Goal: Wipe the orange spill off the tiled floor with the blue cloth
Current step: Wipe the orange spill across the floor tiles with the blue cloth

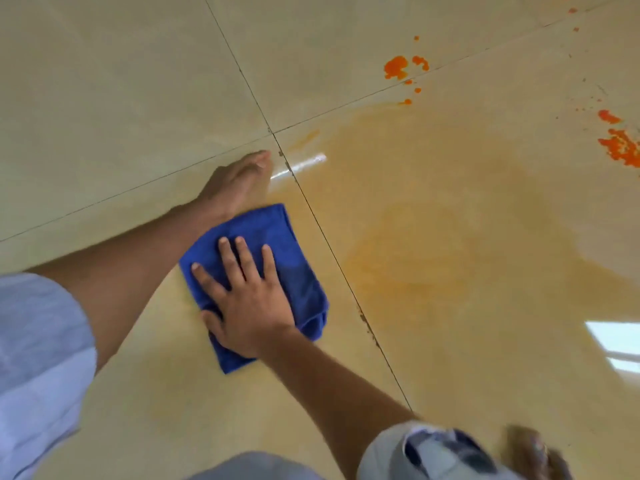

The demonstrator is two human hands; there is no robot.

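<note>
my right hand [247,299] presses flat, fingers spread, on the folded blue cloth [277,237], thumb hooked over its near edge. the cloth lies on the tiled floor [121,81] beside my bare foot [239,181], left of the smeared orange spill [433,209]. my left hand is out of view.

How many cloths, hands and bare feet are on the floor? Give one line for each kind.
blue cloth: 1
right hand, flat on the cloth: 1
bare foot: 1
Total: 3 (the blurred shape at lower right is not counted)
</note>
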